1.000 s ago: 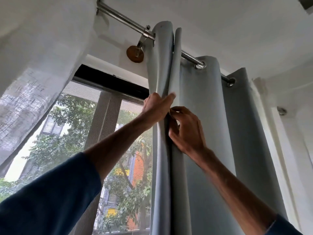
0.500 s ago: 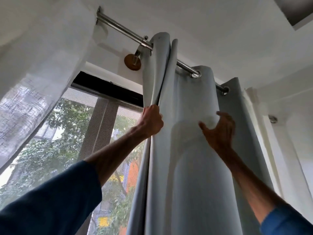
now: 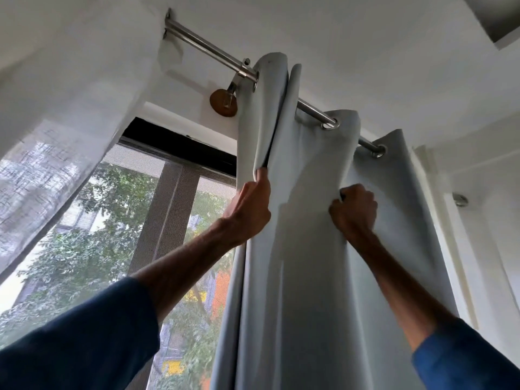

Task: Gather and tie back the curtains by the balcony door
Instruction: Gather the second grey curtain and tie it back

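Pale grey fabric eyelet curtain (image 3: 306,277) hangs on the brushed-steel round curtain rod (image 3: 208,46), stacked in folds along the rod's right stretch, starting at the bracket. Left hand (image 3: 249,209) is well below the rod, under the bracket: fingers and thumb clamped round the two leading folds, pressing them together. Right hand (image 3: 354,211) is level with it, below the rod's middle steel eyelet (image 3: 329,125): fist closed tight on a bunch of the next fold, fabric puckered around the knuckles. One broad fold spans between the two hands. Both forearms are raised toward the rod, with a dark blue sleeve (image 3: 84,342) on the left arm. Round brown wooden bracket base (image 3: 223,104) sits on the wall just under the rod, beside the curtain's leading edge. Sheer white woven curtain (image 3: 50,142) hangs left of and below the rod's wall-mounted end, well apart from the grey one. Grey mesh screen panel (image 3: 168,220) stands below the rod behind the left arm, with green trees (image 3: 84,235) visible through it.
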